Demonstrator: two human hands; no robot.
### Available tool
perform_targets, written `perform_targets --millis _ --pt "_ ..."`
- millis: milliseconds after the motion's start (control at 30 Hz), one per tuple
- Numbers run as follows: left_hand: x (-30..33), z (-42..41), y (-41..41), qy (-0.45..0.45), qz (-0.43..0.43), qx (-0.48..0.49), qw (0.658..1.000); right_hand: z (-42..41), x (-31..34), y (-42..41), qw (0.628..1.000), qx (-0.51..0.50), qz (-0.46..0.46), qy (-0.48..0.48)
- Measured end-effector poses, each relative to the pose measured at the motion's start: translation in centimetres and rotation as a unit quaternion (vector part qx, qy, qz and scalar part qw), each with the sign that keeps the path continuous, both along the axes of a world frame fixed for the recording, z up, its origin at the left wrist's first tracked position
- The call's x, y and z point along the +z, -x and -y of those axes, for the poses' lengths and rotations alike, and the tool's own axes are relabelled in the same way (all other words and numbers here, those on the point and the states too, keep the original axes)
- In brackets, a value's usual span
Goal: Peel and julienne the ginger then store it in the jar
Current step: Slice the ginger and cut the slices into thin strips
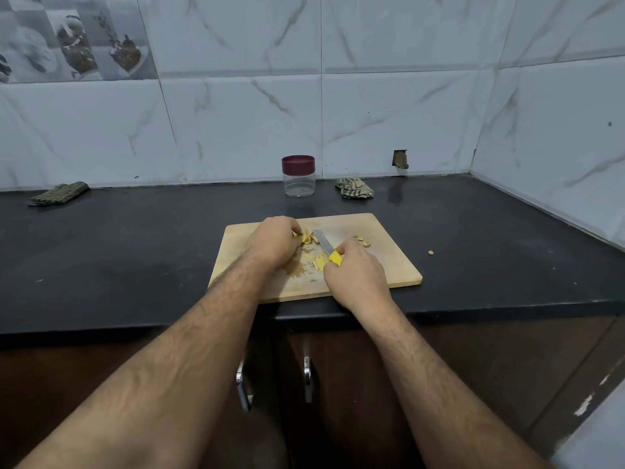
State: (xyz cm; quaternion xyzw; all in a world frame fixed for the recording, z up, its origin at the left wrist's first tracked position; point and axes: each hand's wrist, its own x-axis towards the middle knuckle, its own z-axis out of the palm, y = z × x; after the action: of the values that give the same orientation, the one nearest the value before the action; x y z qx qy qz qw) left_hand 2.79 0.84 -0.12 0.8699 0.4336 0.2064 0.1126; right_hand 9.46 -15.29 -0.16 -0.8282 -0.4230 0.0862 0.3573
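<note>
A folded green checked cloth (59,193) lies at the far left of the dark, matte stone counter (135,252), against a wall of glossy white marble-look tiles (236,113). Toward the middle, a pale rectangular wooden cutting board (389,262) with rounded corners sits near the counter's front edge, its surface stained and scuffed. The left hand (274,243) rests on the board with fingers curled down onto a small heap of ginger pieces (307,238), yellowish and irregular; how many fingers actually touch them is hidden by the back of the hand. Thin pale ginger strips (318,262) lie just in front, between the two hands. The right hand (355,272) is wrapped round the yellow handle of a knife (325,245), whose short grey steel blade angles up and left toward the heap; most of the handle is covered by the fingers. Behind the board, well apart from it, stands a clear round plastic jar (299,181) with a maroon lid, by the wall. Right of the jar lies a crumpled checked rag (354,188). A few ginger scraps (362,241) sit on the board's right part, and one scrap (430,252) lies on the counter beyond it. Below, two metal cabinet handles (307,379) are partly hidden by the forearms.
</note>
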Motion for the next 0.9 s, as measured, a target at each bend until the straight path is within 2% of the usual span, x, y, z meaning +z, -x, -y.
perform_targets --millis 267,400,467,600,767,900 --pt "0.4 0.0 1.4 0.056 0.079 0.038 0.995 0.1 0.1 0.0 1.0 0.004 -0.007 0.006" --pt "1.3 0.5 3.4 0.214 0.173 0.049 0.96 0.3 0.6 0.3 1.0 0.021 -0.006 0.004" --pt "1.4 1.1 4.2 0.276 0.164 0.051 0.946 0.6 1.1 0.8 0.999 0.033 0.014 0.015" --pt "0.9 2.1 4.7 0.327 0.151 0.071 0.93 1.4 1.6 2.2 0.995 0.054 0.048 0.068" --pt "1.3 2.8 5.2 0.316 0.119 0.062 0.939 2.3 1.6 2.8 0.987 0.078 0.061 0.129" --pt "0.8 2.3 5.8 0.165 0.053 0.058 0.983 2.6 1.8 2.9 0.984 0.08 0.08 0.136"
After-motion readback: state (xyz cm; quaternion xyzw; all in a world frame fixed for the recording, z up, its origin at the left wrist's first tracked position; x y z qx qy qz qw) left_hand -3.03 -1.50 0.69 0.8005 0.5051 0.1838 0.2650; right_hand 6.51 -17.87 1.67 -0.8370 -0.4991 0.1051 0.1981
